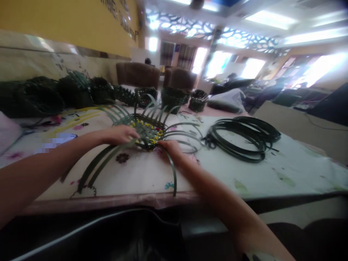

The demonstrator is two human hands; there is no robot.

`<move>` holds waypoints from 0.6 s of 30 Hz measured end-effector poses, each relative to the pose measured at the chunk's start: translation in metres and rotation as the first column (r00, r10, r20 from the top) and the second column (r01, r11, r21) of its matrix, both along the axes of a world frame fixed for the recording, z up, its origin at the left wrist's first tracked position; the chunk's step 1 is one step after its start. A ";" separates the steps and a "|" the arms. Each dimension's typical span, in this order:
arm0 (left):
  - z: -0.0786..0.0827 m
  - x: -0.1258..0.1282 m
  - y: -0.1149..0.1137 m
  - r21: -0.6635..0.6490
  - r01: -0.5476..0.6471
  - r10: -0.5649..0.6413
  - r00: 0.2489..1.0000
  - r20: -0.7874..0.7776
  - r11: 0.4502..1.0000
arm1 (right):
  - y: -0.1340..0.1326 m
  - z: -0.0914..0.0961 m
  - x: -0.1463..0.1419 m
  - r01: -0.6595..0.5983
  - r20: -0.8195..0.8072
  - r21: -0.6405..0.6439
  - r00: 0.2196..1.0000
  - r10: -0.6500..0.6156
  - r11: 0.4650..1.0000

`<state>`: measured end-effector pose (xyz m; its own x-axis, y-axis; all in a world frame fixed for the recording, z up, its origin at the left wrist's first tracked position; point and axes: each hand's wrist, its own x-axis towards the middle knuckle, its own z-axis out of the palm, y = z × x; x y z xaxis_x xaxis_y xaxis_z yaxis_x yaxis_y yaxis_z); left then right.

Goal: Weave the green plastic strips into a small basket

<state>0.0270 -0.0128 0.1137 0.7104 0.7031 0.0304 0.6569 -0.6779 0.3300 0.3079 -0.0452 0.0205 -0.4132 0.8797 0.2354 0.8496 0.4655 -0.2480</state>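
Observation:
A partly woven basket [148,135] of dark green flat strips, with yellow in its base, lies on the table. Loose strip ends fan out from it on all sides. My left hand [123,134] is closed on the basket's left edge, its fingertips over the weave. At the near right edge my right hand [170,146] pinches the basket close to where a green strip [174,174] curves down toward me. Some blur hides the exact finger contacts. More long strips [95,166] bend toward the table's front edge below my left hand.
Coils of green strip [236,156] lie on the flowered tablecloth [217,181] to the right. Finished-looking green baskets [198,100] line the back. Yellow strips [73,121] and a phone-like object [56,142], partly blurred out, lie at left. Brown chairs [138,74] stand behind.

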 end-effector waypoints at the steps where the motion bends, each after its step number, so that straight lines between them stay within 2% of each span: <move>1: 0.009 -0.011 -0.001 0.005 0.000 0.000 0.999 -0.043 1.000 | 0.001 0.001 -0.005 0.029 0.022 -0.002 0.999 -0.029 1.000; 3: 0.024 -0.029 -0.008 0.063 -0.066 0.069 0.997 -0.044 0.996 | 0.003 0.005 -0.014 0.060 0.035 0.002 0.998 -0.060 0.998; 5: 0.032 -0.039 -0.022 0.184 -0.218 0.201 0.973 0.110 0.958 | 0.005 0.011 -0.023 0.071 0.036 0.010 0.997 -0.072 0.997; 7: 0.030 -0.040 -0.042 0.308 -0.393 0.276 0.891 0.360 0.866 | 0.006 0.016 -0.031 0.085 0.039 0.015 0.996 -0.086 0.996; 8: 0.027 -0.037 -0.054 0.352 -0.453 0.266 0.844 0.466 0.819 | 0.006 0.019 -0.034 0.094 0.042 0.015 0.995 -0.094 0.996; 9: 0.022 -0.033 -0.066 0.399 -0.486 0.221 0.805 0.551 0.777 | 0.006 0.021 -0.037 0.102 0.046 0.014 0.994 -0.102 0.995; 11: 0.011 -0.025 -0.091 0.511 -0.465 0.080 0.791 0.606 0.723 | 0.005 0.024 -0.042 0.120 0.054 0.011 0.991 -0.120 0.993; 12: 0.006 -0.021 -0.103 0.568 -0.421 0.022 0.816 0.577 0.707 | 0.004 0.024 -0.044 0.126 0.059 0.008 0.990 -0.126 0.992; 15: -0.005 -0.010 -0.140 0.736 -0.305 -0.124 0.877 0.465 0.604 | 0.002 0.023 -0.047 0.135 0.075 0.001 0.988 -0.135 0.991; 16: -0.008 -0.005 -0.151 0.771 -0.283 -0.178 0.874 0.452 0.570 | 0.001 0.022 -0.047 0.137 0.079 0.001 0.988 -0.136 0.991; 18: -0.016 0.005 -0.165 0.801 -0.233 -0.286 0.850 0.443 0.551 | 0.000 0.022 -0.047 0.139 0.087 -0.004 0.986 -0.139 0.990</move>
<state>0.0322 -0.1782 0.0980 0.4256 0.1607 0.8905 0.5595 -0.8202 -0.1194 0.2610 -0.0451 0.0422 -0.3052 0.9322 0.1947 0.9244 0.3391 -0.1748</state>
